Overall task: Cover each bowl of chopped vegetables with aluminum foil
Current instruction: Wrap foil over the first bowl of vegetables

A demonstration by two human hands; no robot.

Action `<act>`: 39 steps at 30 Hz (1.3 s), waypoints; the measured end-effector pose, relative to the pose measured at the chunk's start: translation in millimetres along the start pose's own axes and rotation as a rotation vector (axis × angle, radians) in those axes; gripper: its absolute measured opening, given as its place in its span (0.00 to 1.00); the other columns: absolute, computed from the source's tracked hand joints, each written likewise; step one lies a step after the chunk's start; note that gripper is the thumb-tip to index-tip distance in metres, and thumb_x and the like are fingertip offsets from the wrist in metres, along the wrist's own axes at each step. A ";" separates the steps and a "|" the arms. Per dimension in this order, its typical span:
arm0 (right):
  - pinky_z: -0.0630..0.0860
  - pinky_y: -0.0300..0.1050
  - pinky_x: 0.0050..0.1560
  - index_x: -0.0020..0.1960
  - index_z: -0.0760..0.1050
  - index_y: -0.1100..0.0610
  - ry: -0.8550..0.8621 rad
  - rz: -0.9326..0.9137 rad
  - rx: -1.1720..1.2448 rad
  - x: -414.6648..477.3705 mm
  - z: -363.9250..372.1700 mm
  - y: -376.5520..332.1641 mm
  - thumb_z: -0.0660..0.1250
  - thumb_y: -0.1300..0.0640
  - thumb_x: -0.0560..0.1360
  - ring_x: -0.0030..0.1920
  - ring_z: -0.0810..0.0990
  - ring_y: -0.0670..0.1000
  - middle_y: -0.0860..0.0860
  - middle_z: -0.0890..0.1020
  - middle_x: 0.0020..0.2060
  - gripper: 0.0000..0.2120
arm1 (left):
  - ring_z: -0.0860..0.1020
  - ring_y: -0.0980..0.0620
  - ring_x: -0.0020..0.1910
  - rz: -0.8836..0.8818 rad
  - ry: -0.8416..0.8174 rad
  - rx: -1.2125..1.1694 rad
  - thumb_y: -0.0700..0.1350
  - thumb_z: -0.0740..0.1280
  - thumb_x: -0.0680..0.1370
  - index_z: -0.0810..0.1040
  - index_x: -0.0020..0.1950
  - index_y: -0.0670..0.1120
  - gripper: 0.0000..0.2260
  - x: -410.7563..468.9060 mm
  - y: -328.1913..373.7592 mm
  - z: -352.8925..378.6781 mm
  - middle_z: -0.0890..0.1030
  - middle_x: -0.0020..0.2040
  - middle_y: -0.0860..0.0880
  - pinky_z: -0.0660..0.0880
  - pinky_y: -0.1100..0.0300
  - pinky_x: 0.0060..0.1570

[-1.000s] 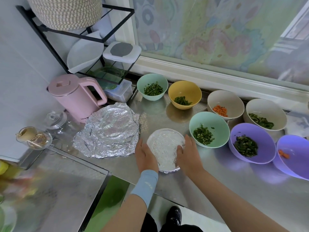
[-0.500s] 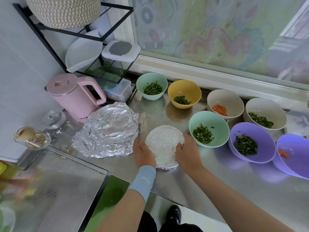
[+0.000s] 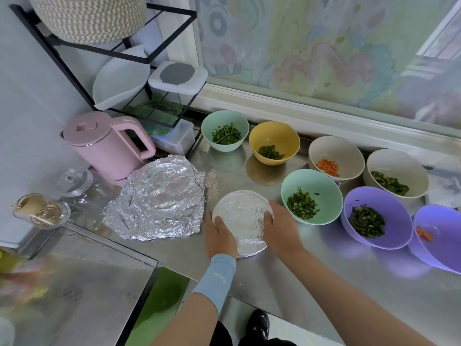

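A person's two bare hands close on a foil-covered bowl (image 3: pixel 242 216) at the middle of a brushed-steel bench (image 3: pixel 274 283), seen from the head camera. The left hand (image 3: pixel 219 234), a pale blue cuff on its wrist, curls its fingers over the rim at 8 o'clock. The right hand (image 3: pixel 282 226) wraps the rim at 3 o'clock. The crinkled foil lies flat and round across the bowl's mouth.

At 9 o'clock from that bowl, just beside it, lies a rumpled pile of foil sheets (image 3: pixel 159 203), pressed with round bowl marks. At 2 o'clock a mint bowl (image 3: pixel 324 186) of chopped greens stands uncovered. Well to 3 o'clock are a purple bowl (image 3: pixel 389 211) of dark greens and a second purple bowl (image 3: pixel 444 221) with a few orange pieces.

Along the window ledge, from 12 to 2 o'clock, sit a small mint bowl (image 3: pixel 224 118), a yellow bowl (image 3: pixel 277 136), a cream bowl (image 3: pixel 341 151) of diced carrot and another cream bowl (image 3: pixel 399 163) of greens, all smooth, round and uncovered. A matte pink kettle (image 3: pixel 104 146) stands at 10 o'clock.
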State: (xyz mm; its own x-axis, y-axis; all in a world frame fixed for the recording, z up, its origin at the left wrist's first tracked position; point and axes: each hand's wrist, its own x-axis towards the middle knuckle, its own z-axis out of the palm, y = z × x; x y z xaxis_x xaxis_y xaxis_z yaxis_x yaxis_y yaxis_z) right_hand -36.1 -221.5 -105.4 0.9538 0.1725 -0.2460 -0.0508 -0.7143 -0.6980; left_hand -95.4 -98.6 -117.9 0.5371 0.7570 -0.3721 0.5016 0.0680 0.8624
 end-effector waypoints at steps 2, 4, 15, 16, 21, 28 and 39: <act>0.60 0.49 0.73 0.76 0.60 0.58 -0.010 -0.121 -0.166 7.5 -3.2 -4.6 0.56 0.55 0.81 0.75 0.61 0.55 0.54 0.63 0.74 0.24 | 0.61 0.49 0.75 0.284 0.000 0.203 0.46 0.54 0.83 0.60 0.78 0.48 0.22 15.4 5.8 -10.5 0.63 0.77 0.48 0.58 0.52 0.74; 0.54 0.49 0.76 0.78 0.53 0.58 -0.044 -0.298 -0.326 17.1 -5.6 -11.1 0.56 0.54 0.82 0.77 0.53 0.54 0.54 0.55 0.78 0.28 | 0.59 0.50 0.77 0.602 -0.109 0.473 0.46 0.56 0.83 0.60 0.78 0.47 0.23 36.1 12.4 -13.3 0.61 0.78 0.48 0.57 0.51 0.75; 0.68 0.50 0.67 0.76 0.59 0.51 -0.159 -0.386 -0.286 36.5 7.5 -9.1 0.56 0.52 0.81 0.70 0.66 0.52 0.47 0.65 0.72 0.24 | 0.63 0.50 0.71 0.900 -0.394 0.996 0.58 0.43 0.79 0.58 0.77 0.50 0.27 60.1 16.7 -3.4 0.63 0.75 0.52 0.67 0.49 0.68; 0.70 0.51 0.65 0.76 0.60 0.50 -0.151 -0.382 -0.287 37.0 8.3 -10.1 0.56 0.52 0.81 0.68 0.68 0.53 0.47 0.66 0.71 0.23 | 0.64 0.50 0.69 0.899 -0.385 1.000 0.57 0.44 0.79 0.58 0.76 0.50 0.27 59.4 17.4 -2.4 0.64 0.74 0.53 0.68 0.49 0.66; 0.75 0.51 0.57 0.74 0.60 0.48 -0.133 -0.417 -0.391 38.8 11.0 -14.1 0.53 0.52 0.81 0.60 0.74 0.55 0.47 0.70 0.66 0.21 | 0.70 0.50 0.62 0.853 -0.365 0.989 0.54 0.48 0.81 0.60 0.74 0.50 0.22 55.4 23.6 0.8 0.68 0.68 0.53 0.72 0.51 0.59; 0.76 0.51 0.55 0.76 0.58 0.43 -0.123 -0.355 -0.311 33.7 10.2 -7.7 0.51 0.48 0.82 0.63 0.72 0.52 0.44 0.68 0.68 0.21 | 0.73 0.52 0.65 0.554 -0.335 0.483 0.47 0.54 0.84 0.73 0.69 0.48 0.16 58.2 18.4 -8.1 0.75 0.66 0.52 0.68 0.59 0.63; 0.69 0.46 0.61 0.77 0.59 0.47 -0.053 -0.203 -0.168 33.3 9.4 -0.5 0.52 0.50 0.83 0.66 0.71 0.51 0.46 0.68 0.70 0.22 | 0.57 0.57 0.77 0.587 -0.157 0.125 0.51 0.54 0.80 0.57 0.78 0.42 0.28 -4.7 -26.0 -4.5 0.59 0.78 0.49 0.53 0.66 0.74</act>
State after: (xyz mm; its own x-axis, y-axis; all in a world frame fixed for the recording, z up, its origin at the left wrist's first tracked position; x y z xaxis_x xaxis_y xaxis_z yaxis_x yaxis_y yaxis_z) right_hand -7.1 -209.1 -119.6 0.9225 0.3555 -0.1502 0.1938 -0.7633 -0.6163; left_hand -114.0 -101.0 -137.1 0.8360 0.5399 0.0981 0.1628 -0.4148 0.8952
